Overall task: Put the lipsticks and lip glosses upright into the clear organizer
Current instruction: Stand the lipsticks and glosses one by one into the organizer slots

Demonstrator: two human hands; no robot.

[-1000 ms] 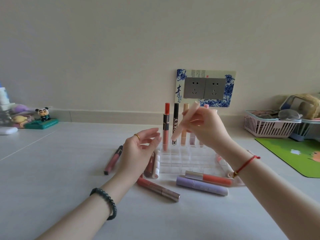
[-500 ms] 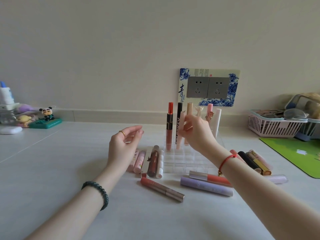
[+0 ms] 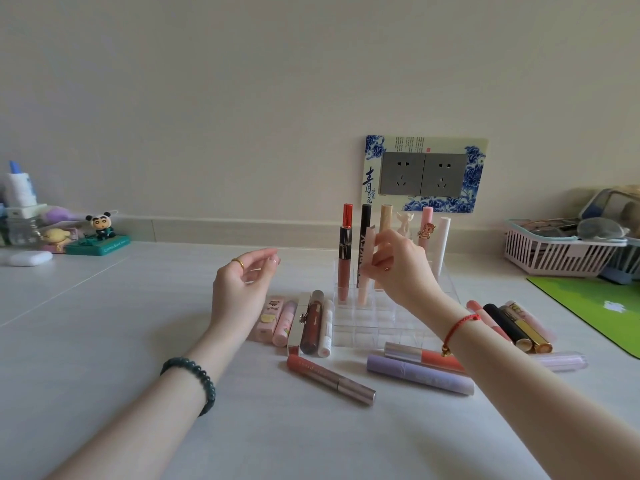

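The clear organizer stands mid-table with several tubes upright in its back row, among them a red-capped gloss and a white tube. My right hand pinches a pale pink tube, which stands nearly upright in a second-row cell. My left hand hovers left of the organizer, fingers loosely curled, holding nothing. Loose tubes lie around: a cluster at the organizer's left, a rose-gold gloss, a lilac tube and a coral one in front, black and gold ones to the right.
A socket plate is on the wall behind the organizer. A pink basket and a green mat sit at the right. Figurines, bottles and a white case stand at the far left.
My right hand has brought the pale pink tube from tilted above the organizer down into a cell, now nearly upright. My left hand drew back to the left.
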